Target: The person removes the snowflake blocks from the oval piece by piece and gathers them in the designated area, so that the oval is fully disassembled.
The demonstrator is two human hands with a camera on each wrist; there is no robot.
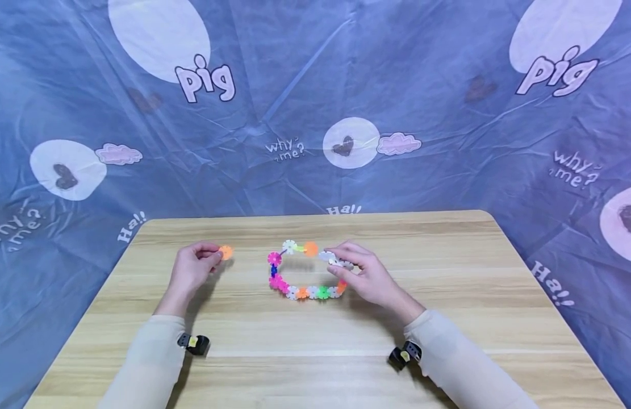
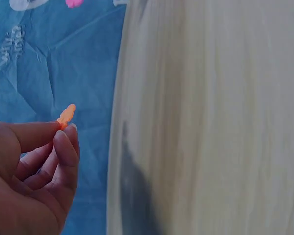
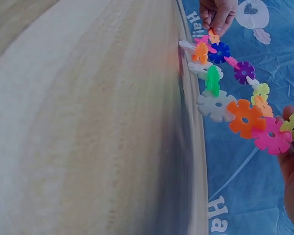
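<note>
My left hand (image 1: 195, 270) pinches a small orange disc (image 1: 225, 252) between thumb and fingers, to the left of the chain; in the left wrist view the orange disc (image 2: 66, 115) appears nearly edge-on. My right hand (image 1: 366, 275) grips the right side of a chain of notched flower-shaped discs (image 1: 322, 292), held above the table in a loop. White, orange, green, pink, blue and yellow discs show in it. At the back of the loop, an orange disc (image 1: 310, 249) stands apart from a whitish disc (image 1: 325, 255) by my right fingertips. The right wrist view also shows a purple disc (image 3: 244, 72).
A light wood-grain table (image 1: 274, 363) lies under both hands. Behind it and at its sides hangs a blue printed cloth (image 1: 284, 187). Black devices are strapped at the left wrist (image 1: 194, 344) and the right wrist (image 1: 404, 355).
</note>
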